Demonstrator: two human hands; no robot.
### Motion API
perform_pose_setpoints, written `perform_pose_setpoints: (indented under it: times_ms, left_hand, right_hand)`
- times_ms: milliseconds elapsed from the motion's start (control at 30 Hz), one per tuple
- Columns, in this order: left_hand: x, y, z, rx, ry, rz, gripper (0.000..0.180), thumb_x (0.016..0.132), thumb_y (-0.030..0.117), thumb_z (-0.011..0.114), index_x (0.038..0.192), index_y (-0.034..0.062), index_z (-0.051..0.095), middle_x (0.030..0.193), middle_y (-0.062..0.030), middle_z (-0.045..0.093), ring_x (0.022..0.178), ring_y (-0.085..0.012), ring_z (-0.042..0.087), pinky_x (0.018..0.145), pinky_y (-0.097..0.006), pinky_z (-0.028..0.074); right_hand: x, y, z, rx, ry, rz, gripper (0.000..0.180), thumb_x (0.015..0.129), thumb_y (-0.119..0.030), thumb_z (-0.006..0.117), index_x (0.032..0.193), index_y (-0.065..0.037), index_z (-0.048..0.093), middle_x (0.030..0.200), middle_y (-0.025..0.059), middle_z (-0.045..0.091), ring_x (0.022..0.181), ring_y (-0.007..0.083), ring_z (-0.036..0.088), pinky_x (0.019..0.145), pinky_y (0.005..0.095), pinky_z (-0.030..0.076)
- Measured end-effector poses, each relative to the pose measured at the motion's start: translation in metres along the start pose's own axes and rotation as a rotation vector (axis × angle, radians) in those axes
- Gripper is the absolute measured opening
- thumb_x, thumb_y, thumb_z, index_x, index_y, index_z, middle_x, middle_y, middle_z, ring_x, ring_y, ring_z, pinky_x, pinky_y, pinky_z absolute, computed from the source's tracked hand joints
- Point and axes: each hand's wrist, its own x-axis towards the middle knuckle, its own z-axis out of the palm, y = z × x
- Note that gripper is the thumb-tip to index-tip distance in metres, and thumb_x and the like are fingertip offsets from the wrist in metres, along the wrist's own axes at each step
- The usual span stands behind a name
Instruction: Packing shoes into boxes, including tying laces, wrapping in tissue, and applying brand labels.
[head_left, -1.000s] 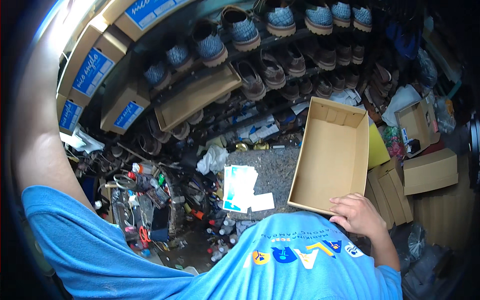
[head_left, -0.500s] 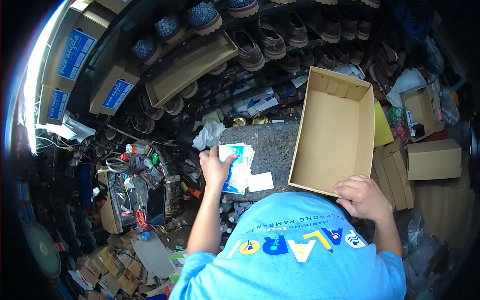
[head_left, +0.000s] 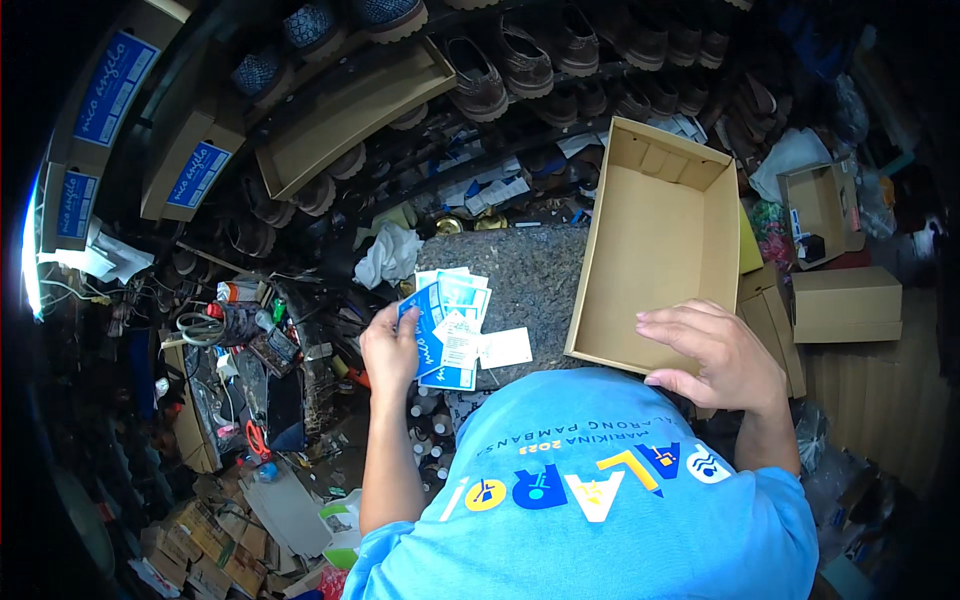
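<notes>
My left hand (head_left: 388, 352) pinches a blue and white printed label (head_left: 424, 322) between thumb and fingers, tilted at the left side of a loose pile of similar labels (head_left: 462, 292). A small white card (head_left: 507, 347) lies right of the pile. Labels and card rest on a rough dark block (head_left: 545, 275). To the right, an open brown cardboard box (head_left: 655, 250), empty inside, leans with its hollow facing up. My right hand (head_left: 715, 358) is at the box's near right corner, fingers stretched out and apart over the edge; whether the palm touches it cannot be seen.
Dark shoes (head_left: 520, 60) line shelves at the far side, with a long shallow box lid (head_left: 355, 120) among them. Labelled shoe boxes (head_left: 200, 175) stand at the left. Red-handled scissors (head_left: 256, 437) and clutter lie left. More cardboard boxes (head_left: 846, 305) are at the right.
My left hand has lifted a blue label from the pile and moved slightly left. The right hand has loosened from the box's near edge, its fingers now stretched out over it. The view has shifted slightly.
</notes>
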Motion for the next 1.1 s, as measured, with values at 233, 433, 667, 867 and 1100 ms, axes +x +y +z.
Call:
perform_pose_setpoints:
  times_ms: [233, 433, 667, 867, 1100]
  left_hand:
    - [0.028, -0.039, -0.030, -0.144, 0.224, 0.065, 0.017, 0.096, 0.005, 0.063, 0.108, -0.0055, 0.069, 0.099, -0.0131, 0.071, 0.088, -0.0189, 0.067, 0.082, -0.032, 0.052]
    - [0.009, 0.052, -0.055, -0.668, 0.086, 0.275, 0.013, 0.088, -0.004, 0.073, 0.101, -0.0049, 0.073, 0.092, -0.0067, 0.073, 0.081, -0.0089, 0.066, 0.075, -0.022, 0.053]
    - [-0.003, 0.175, -0.022, -0.433, -0.307, 1.002, 0.024, 0.067, -0.001, 0.084, 0.088, 0.0072, 0.075, 0.084, -0.0043, 0.074, 0.075, -0.0188, 0.068, 0.071, -0.031, 0.047]
    - [-0.025, 0.192, 0.015, -0.631, -0.132, 0.992, 0.031, 0.077, -0.003, 0.085, 0.105, -0.0024, 0.072, 0.100, -0.0124, 0.065, 0.079, -0.0141, 0.064, 0.065, -0.023, 0.052]
    - [-0.031, 0.204, 0.042, -0.895, -0.227, 0.903, 0.031, 0.079, -0.007, 0.081, 0.108, -0.0064, 0.070, 0.106, -0.0167, 0.066, 0.087, -0.0156, 0.068, 0.076, -0.025, 0.057]
  right_hand:
    - [0.028, -0.015, 0.002, 0.011, 0.152, -0.099, 0.042, 0.077, -0.016, 0.083, 0.113, 0.000, 0.070, 0.114, 0.0155, 0.072, 0.100, 0.0321, 0.069, 0.087, 0.0407, 0.054]
    - [0.062, -0.038, 0.008, 0.066, 0.494, -0.223, 0.033, 0.076, -0.004, 0.079, 0.107, 0.001, 0.072, 0.102, 0.0152, 0.074, 0.091, 0.0315, 0.072, 0.082, 0.0390, 0.057]
    - [0.071, -0.045, 0.031, 0.154, 0.622, -0.237, 0.034, 0.078, 0.003, 0.077, 0.112, 0.002, 0.072, 0.102, 0.0181, 0.075, 0.093, 0.0307, 0.074, 0.081, 0.0369, 0.061]
    - [0.062, -0.040, 0.040, 0.384, 0.859, -0.048, 0.026, 0.092, 0.004, 0.068, 0.118, 0.003, 0.071, 0.112, 0.0159, 0.075, 0.102, 0.0229, 0.073, 0.089, 0.0312, 0.058]
    - [0.056, -0.040, 0.049, 0.701, 0.878, -0.018, 0.038, 0.093, 0.009, 0.060, 0.131, 0.004, 0.063, 0.123, 0.0206, 0.070, 0.112, 0.0255, 0.070, 0.095, 0.0331, 0.057]
